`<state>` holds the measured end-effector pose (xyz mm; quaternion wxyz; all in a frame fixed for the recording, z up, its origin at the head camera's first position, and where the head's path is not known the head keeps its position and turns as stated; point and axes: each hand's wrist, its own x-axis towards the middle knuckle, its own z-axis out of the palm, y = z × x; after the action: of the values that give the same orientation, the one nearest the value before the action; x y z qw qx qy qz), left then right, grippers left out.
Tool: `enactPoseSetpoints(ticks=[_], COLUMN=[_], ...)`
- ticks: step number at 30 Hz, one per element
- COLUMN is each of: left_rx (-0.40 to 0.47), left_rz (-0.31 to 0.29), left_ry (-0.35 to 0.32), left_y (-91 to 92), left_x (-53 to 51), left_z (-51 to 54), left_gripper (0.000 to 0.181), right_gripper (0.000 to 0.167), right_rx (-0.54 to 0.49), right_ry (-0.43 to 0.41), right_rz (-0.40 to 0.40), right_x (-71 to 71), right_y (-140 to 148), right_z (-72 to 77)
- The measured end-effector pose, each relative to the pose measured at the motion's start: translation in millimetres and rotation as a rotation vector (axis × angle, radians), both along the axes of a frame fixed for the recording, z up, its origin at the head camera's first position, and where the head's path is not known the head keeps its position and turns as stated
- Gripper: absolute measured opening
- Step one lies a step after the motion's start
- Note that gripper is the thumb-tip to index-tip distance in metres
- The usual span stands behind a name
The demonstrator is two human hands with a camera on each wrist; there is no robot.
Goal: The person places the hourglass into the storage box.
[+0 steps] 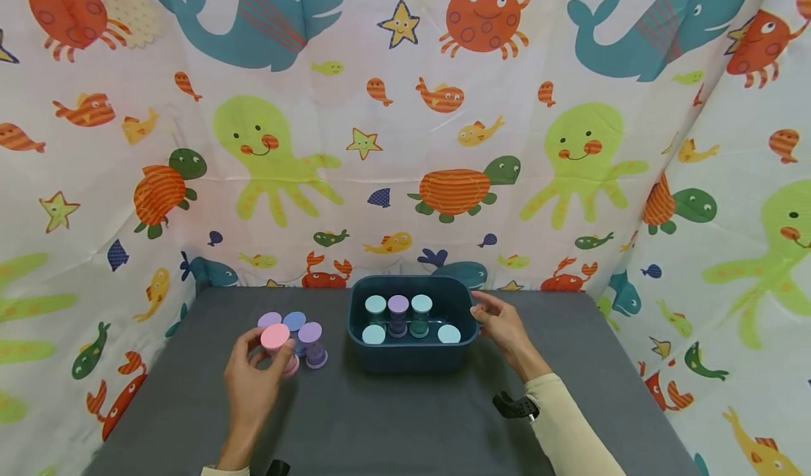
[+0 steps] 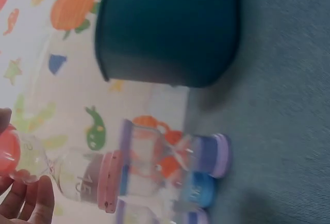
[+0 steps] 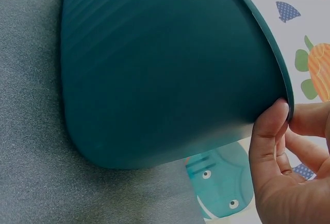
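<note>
My left hand [image 1: 256, 384] holds a pink-capped sand timer [image 1: 276, 336] by its upper part. In the left wrist view this sand timer [image 2: 77, 177] is clear in the middle, marked 15, with its lower cap off the table. Right beside it stand a purple sand timer [image 1: 310, 334], a blue sand timer [image 1: 294, 320] and a lilac-capped sand timer [image 1: 269, 318], partly hidden. My right hand [image 1: 507, 332] pinches the rim of a dark teal bin [image 1: 412, 360] at its right end, thumb outside in the right wrist view.
Inside the bin stand a purple-capped sand timer [image 1: 398, 314] and several mint-capped sand timers [image 1: 421, 314]. A grey cloth covers the table [image 1: 405, 427]. A curtain [image 1: 393, 173] printed with sea animals hangs behind and along both sides.
</note>
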<state>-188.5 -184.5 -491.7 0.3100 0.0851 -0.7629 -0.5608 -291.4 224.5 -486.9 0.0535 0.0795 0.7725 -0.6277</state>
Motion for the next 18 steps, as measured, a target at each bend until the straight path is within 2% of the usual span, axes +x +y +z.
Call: enactPoseSetpoints(ticks=[4,9,13,18], left_rx=[-0.027,-0.056,-0.074,-0.044], left_rz=[-0.025,-0.073,-0.127,-0.199], left_ry=[-0.021,-0.026,-0.021,0.010], left_y=[2.5,8.6,14.9,23.9], left_x=[5.3,5.7,1.0,-7.8], left_z=[16.8,36.1,47.3,55.8], left_gripper=[0.056,0.055,0.053,0.053], right_gripper=[0.042,0.041,0.042,0.042], right_rx=[-0.018,-0.028,-0.031,-0.031], right_ry=[0.004,0.005,-0.002,-0.006], right_rz=[-0.004,-0.009,-0.008,-0.003], right_x=[-0.2,0.2,0.9,1.0], right_y=[-2.0,-2.2,-2.3,-3.0], right_z=[0.0,0.8,0.8,-0.9])
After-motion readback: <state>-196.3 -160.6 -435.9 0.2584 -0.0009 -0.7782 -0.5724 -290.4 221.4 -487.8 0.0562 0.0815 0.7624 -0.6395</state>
